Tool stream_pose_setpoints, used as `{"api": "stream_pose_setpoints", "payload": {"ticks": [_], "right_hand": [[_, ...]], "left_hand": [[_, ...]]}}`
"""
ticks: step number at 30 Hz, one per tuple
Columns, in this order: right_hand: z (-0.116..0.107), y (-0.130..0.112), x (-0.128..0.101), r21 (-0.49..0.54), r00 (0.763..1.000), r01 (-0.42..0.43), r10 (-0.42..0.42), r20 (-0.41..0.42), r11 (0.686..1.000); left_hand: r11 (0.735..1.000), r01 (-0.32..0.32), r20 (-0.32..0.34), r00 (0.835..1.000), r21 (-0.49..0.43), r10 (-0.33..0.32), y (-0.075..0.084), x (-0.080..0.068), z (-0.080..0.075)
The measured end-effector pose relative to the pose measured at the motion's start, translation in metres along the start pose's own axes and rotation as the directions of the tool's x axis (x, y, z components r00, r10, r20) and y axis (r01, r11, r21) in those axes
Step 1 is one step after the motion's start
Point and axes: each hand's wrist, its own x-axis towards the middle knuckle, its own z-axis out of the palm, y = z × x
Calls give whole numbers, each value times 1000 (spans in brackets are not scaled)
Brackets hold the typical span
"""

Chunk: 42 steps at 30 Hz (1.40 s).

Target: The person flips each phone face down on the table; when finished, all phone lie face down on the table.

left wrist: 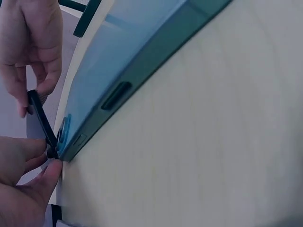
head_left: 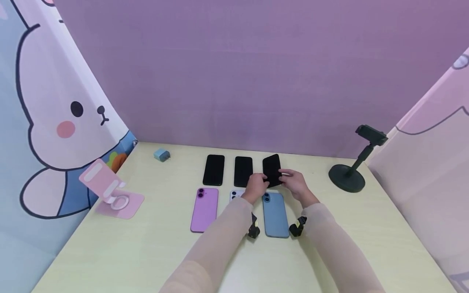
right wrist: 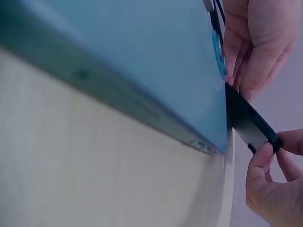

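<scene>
Both hands hold a thin black phone case (head_left: 272, 169), raised at a tilt and a little bent, beyond the blue phone. My left hand (head_left: 256, 186) pinches its near left corner, while my right hand (head_left: 296, 184) grips the right edge between thumb and fingers. Seen from the right wrist, the case (right wrist: 251, 124) shows a greyish face and a side cutout. The blue phone (head_left: 275, 215) lies back up between the forearms. Left of it, a pale phone (head_left: 236, 194) is mostly hidden under the left wrist. A purple phone (head_left: 205, 209) lies farther left.
Two flat black rectangles, one on the left (head_left: 213, 170) and one in the middle (head_left: 243, 171), lie in the back row. A blue charger plug (head_left: 162, 154) and pink folding stand (head_left: 119, 197) are at left. A black phone stand (head_left: 349, 175) stands at right. A purple backdrop (head_left: 256, 81) closes the rear.
</scene>
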Motion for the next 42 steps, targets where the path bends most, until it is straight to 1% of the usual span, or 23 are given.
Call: {"api": "stream_pose_setpoints", "payload": {"ticks": [2, 4, 8, 11, 14, 18, 22, 26, 28, 32, 37, 42], "right_hand": [[0, 0, -1, 30, 1000, 22, -22, -3, 999], [0, -1, -3, 46, 999, 37, -37, -4, 998], [1, -4, -5, 84, 999, 42, -43, 13, 996], [0, -7, -8, 117, 997, 47, -53, 53, 992], [0, -10, -10, 149, 993, 44, -60, 99, 988], [1, -12, -11, 166, 989, 35, -57, 135, 986], [2, -12, -12, 164, 989, 38, -61, 137, 986], [2, -11, -11, 168, 990, 30, -52, 128, 985], [2, -10, -10, 165, 990, 37, -59, 130, 986], [1, -8, -9, 166, 988, 57, -79, 132, 985], [0, -8, -8, 164, 987, 62, -85, 134, 984], [0, -7, -8, 165, 988, 56, -78, 131, 985]], "left_hand": [[1000, -16, -8, 1000, -22, 16, 1, 0, 1], [998, -32, -30, 999, -48, 30, 2, 0, 3], [989, -30, -50, 999, -144, 23, 4, -1, 4], [973, -32, -39, 999, -230, 23, 5, 0, 7], [949, -25, -20, 1000, -314, 19, 4, 2, 9], [918, 10, 5, 1000, -397, -8, 5, 2, 9], [897, 19, 4, 1000, -442, -19, 6, 3, 9], [867, 29, 3, 999, -498, -32, 8, 3, 11], [849, 37, 7, 999, -526, -39, 9, 2, 12], [830, 44, 6, 999, -557, -49, 11, 1, 11], [821, 57, 9, 998, -567, -63, 12, 2, 11], [833, 55, 4, 998, -550, -63, 12, 1, 10]]}}
